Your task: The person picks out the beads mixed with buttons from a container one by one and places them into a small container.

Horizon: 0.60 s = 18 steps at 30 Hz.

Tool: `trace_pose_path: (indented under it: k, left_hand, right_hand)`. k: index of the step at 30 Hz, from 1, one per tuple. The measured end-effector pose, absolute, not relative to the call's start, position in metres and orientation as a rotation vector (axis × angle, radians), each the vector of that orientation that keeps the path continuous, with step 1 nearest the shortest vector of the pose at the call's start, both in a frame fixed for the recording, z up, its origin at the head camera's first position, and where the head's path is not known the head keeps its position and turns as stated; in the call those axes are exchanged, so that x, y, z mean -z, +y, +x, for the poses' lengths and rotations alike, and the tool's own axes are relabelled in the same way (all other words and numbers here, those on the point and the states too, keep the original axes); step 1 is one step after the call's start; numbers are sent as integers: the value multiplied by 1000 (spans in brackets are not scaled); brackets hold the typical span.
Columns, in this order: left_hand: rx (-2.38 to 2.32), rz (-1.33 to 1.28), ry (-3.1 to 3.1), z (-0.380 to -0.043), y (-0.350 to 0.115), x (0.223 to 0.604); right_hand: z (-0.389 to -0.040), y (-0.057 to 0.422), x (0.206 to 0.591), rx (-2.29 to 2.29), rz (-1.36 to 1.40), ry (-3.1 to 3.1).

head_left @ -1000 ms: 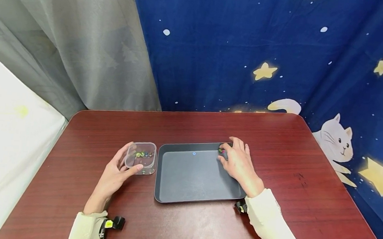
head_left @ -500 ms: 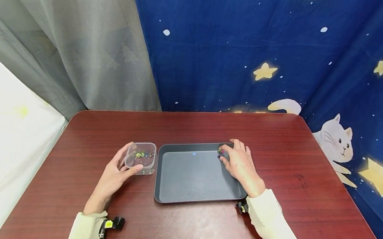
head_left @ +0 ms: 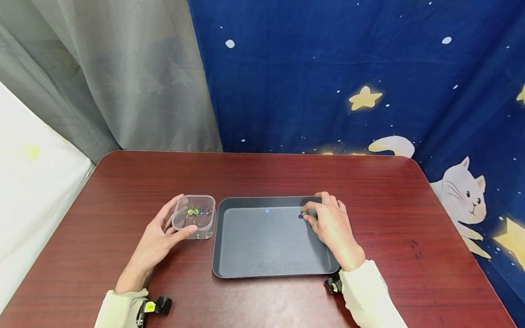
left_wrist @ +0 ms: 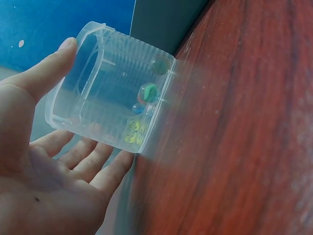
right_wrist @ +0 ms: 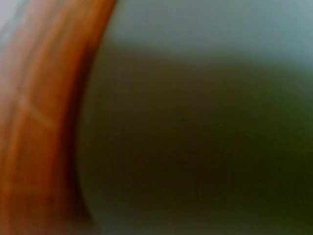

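My left hand (head_left: 159, 235) holds a clear plastic box (head_left: 206, 227) at the left of the table, with the thumb on its rim and the fingers along its side. Several glass marbles (left_wrist: 148, 92) lie on the box's bottom in the left wrist view. At the far right corner of a dark grey tray (head_left: 259, 273), my right hand (head_left: 332, 227) curls its thumb and index finger about a small yellow-green marble (head_left: 305, 213). A purple marble (head_left: 300, 216) sits just beside those fingertips. Anything under the palm is hidden, and the right wrist view is dark and blurred.
A small blue ring-shaped spot (head_left: 267, 211) shows near the tray's far wall. The tray lies right beside the box on the reddish-brown table (head_left: 261, 306). Grey and blue curtains (head_left: 296, 70) hang behind the table's far edge.
My right index finger has drawn toward the thumb, and the green marble has shifted slightly nearer to me. The purple marble now shows by the thumb. My left hand and box stay in place.
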State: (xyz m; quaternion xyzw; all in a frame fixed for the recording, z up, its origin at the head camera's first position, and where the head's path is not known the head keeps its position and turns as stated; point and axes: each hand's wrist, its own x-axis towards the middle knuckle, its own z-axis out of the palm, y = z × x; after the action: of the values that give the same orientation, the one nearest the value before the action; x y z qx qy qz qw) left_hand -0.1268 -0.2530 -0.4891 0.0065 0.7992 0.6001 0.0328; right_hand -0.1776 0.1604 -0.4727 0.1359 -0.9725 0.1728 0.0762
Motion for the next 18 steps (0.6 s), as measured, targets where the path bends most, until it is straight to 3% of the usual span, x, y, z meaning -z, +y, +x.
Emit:
trace_pose_path:
  k: [18]
  left_hand:
    - [-1850,24,2453,-128,-253,489]
  right_hand:
    - [-178,158,466,-579,396,-2928]
